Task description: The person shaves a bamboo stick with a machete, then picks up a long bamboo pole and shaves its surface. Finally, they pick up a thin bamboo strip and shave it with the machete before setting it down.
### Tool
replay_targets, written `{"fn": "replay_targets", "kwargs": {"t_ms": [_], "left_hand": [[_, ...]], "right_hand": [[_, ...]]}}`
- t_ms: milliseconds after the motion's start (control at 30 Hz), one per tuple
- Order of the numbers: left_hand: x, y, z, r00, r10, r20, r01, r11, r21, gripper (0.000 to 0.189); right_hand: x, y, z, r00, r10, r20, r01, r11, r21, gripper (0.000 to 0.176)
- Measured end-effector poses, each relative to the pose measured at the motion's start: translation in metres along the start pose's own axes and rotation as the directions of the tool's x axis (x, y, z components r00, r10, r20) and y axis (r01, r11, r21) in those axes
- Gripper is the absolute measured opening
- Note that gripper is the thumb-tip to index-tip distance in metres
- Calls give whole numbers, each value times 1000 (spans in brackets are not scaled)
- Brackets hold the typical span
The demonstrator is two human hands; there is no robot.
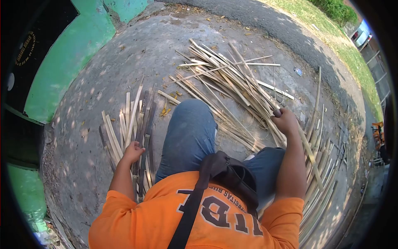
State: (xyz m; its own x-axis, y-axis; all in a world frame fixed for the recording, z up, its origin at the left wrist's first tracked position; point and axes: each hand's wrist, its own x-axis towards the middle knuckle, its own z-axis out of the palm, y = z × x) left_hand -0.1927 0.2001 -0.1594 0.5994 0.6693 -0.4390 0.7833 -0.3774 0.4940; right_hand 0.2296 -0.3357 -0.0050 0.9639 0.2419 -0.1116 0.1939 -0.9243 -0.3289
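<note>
Left grip is resting half-curled on neat strips; right grip is clenching a dark handle, the tangled heap beyond it likely remaining.

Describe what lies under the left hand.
The left hand rests on a pile of flat bamboo strips lying on the concrete ground. The hand covers the strips below it, so whether it grips one cannot be seen.

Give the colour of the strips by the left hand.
The strips by the left hand are pale tan, some dark brown; head view.
</note>
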Motion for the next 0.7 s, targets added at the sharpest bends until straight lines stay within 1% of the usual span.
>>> {"fn": "replay_targets", "kwargs": {"t_ms": [33, 67, 133, 167, 200, 300, 333, 367, 433, 500, 533, 567, 633, 700], "left_hand": [[4, 12, 6, 988, -13, 156, 27, 996, -86, 60], [7, 24, 12, 978, 81, 193, -74, 996, -42, 47], [29, 31, 31, 975, 110, 195, -88, 989, -118, 47], [42, 35, 42, 973, 126, 191, -96, 982, -161, 48], [50, 46, 49, 970, 138, 201, -93, 972, -218, 44], [64, 98, 52, 943, 213, 257, -147, 956, -254, 41], [60, 128, 46, 944, 181, 276, -126, 971, -205, 37], [69, 140, 51, 941, 189, 281, -131, 968, -213, 37], [87, 154, 59, 938, 200, 285, -133, 962, -238, 37], [121, 141, 87, 915, 277, 294, -195, 940, -279, 38], [128, 146, 91, 903, 314, 293, -225, 927, -298, 38], [132, 147, 93, 893, 329, 306, -266, 936, -231, 39], [119, 189, 89, 865, 369, 341, -357, 929, -99, 40], [158, 159, 118, 864, 364, 346, -359, 930, -81, 40]], "right_hand": [[2, 1, 3, 999, 3, 37, -2, 1000, -28, 36], [3, 3, 3, 997, 10, 77, -5, 998, -60, 36], [5, 8, -5, 988, 14, 154, 7, 991, -136, 37], [8, 11, -11, 985, 5, 172, 20, 989, -145, 36], [10, 14, -16, 981, -6, 192, 36, 987, -154, 36], [25, 19, -24, 965, -11, 262, 67, 977, -204, 32], [33, 21, -23, 958, -1, 286, 68, 972, -225, 32], [39, 24, -20, 950, 9, 311, 71, 966, -247, 31], [47, 26, -1, 947, 19, 320, 57, 972, -227, 31], [49, 27, 28, 944, 15, 330, 52, 980, -194, 30], [52, 27, 39, 927, -16, 376, 80, 984, -156, 31], [55, 28, 47, 910, -17, 415, 97, 980, -172, 32], [58, 19, 52, 877, -10, 480, 123, 971, -204, 33], [63, 18, 63, 843, -3, 538, 130, 972, -198, 37]]}}
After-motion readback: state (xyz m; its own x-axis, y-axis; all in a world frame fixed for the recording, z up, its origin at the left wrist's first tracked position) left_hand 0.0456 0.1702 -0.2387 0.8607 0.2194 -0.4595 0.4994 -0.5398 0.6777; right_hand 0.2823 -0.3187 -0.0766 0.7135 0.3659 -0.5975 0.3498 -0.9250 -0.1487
